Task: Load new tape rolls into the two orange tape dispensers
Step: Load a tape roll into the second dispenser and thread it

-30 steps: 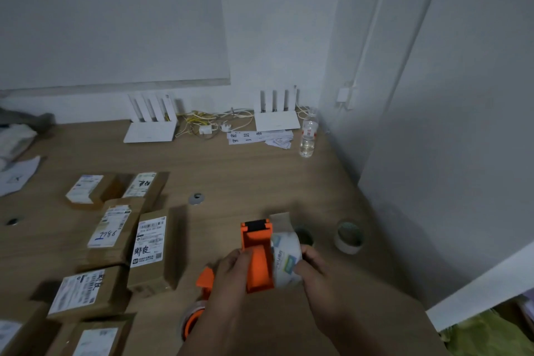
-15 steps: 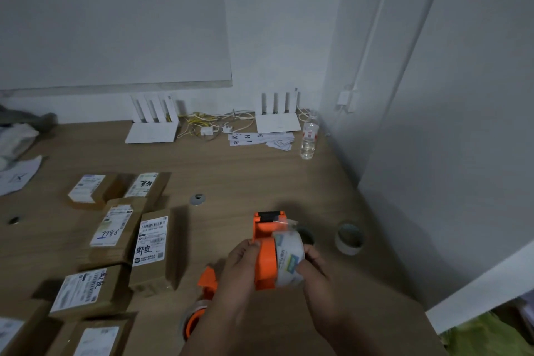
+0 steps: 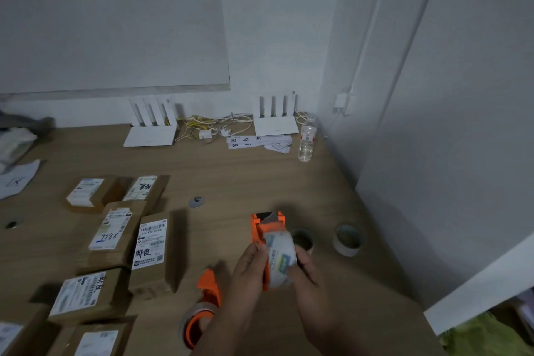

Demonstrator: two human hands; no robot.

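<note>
An orange tape dispenser point(image 3: 261, 228) is held upright above the wooden table, its black blade end pointing away from me. My left hand point(image 3: 248, 269) grips its left side. My right hand point(image 3: 303, 267) presses a clear printed tape roll point(image 3: 280, 257) against the dispenser's right side; a strip of tape runs up to the blade end. A second orange dispenser point(image 3: 206, 295) lies on the table below my left forearm, with a tape roll around its hub. Two tape rolls stand on the table to the right, one dark-centred point(image 3: 302, 240) and one white point(image 3: 346, 238).
Several labelled cardboard parcels point(image 3: 150, 243) crowd the left of the table point(image 3: 260, 176). Two white routers point(image 3: 150, 136), cables, paper slips and a water bottle point(image 3: 307, 141) line the back wall. A metal grommet point(image 3: 197, 202) sits mid-table. A white wall closes the right side.
The dispenser has turned from lying face-up to standing narrower and more upright. The roll has slid closer onto its side, and both hands have shifted slightly right with it.
</note>
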